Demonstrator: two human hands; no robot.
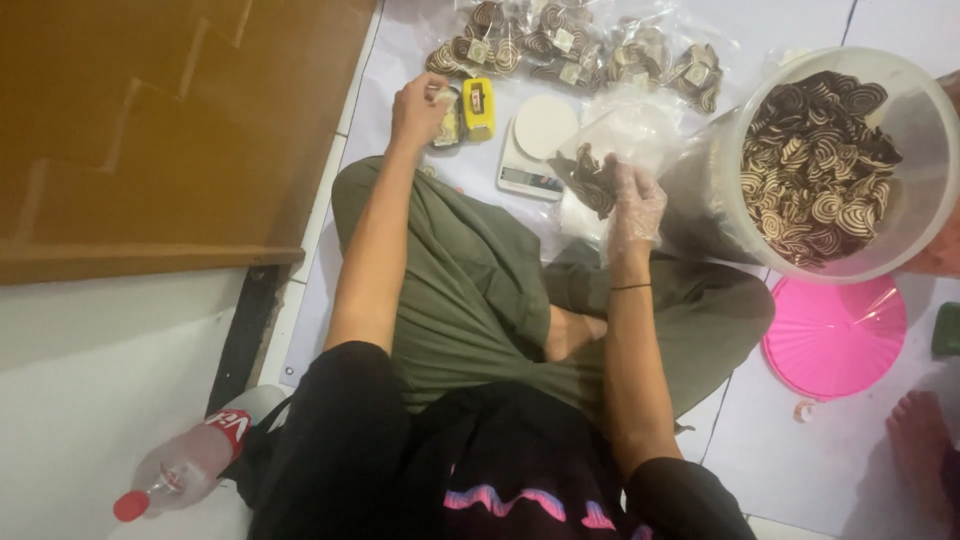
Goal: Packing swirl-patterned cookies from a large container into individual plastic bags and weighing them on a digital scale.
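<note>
The person sits cross-legged on the white tiled floor. The right hand, in a thin clear glove, has its fingers clamped on an open clear plastic bag partly filled with brown-and-cream spiral snacks, held just beside a small white kitchen scale. The left hand reaches forward, fingers curled on a small packet beside a yellow tape dispenser. Filled sealed bags lie beyond the scale. A large clear tub of the same snacks stands tilted at right, near a pink lid. A plastic bottle lies at lower left.
</note>
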